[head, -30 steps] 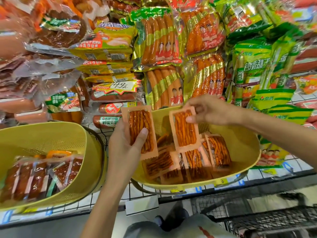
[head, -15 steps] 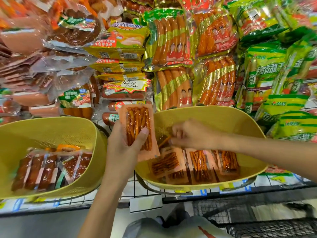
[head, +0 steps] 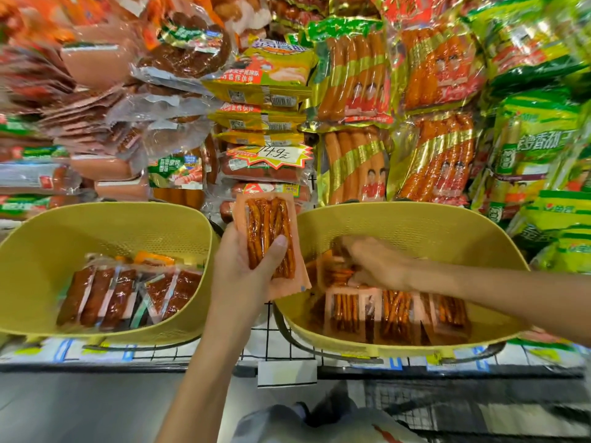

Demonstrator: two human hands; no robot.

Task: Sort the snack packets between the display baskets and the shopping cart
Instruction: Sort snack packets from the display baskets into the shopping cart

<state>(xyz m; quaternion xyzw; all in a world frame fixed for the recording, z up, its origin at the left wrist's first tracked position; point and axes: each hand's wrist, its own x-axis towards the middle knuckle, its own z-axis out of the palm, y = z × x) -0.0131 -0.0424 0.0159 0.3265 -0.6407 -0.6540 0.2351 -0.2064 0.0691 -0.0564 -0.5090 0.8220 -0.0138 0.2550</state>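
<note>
Head view: my left hand (head: 243, 276) grips one orange packet (head: 268, 231), my blurred right hand's (head: 374, 266) hold in the right basket (head: 415, 215) is unreadable, so a hasty pull could drag out neighbouring packets (head: 393, 311).

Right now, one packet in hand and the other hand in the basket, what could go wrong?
1. The left hand grips the packet by its lower half, over the gap beside the right basket; it could slip onto the wire shelf.
2. The right hand is blurred among overlapping packets in that basket; it may snag two or flick one out.
</note>
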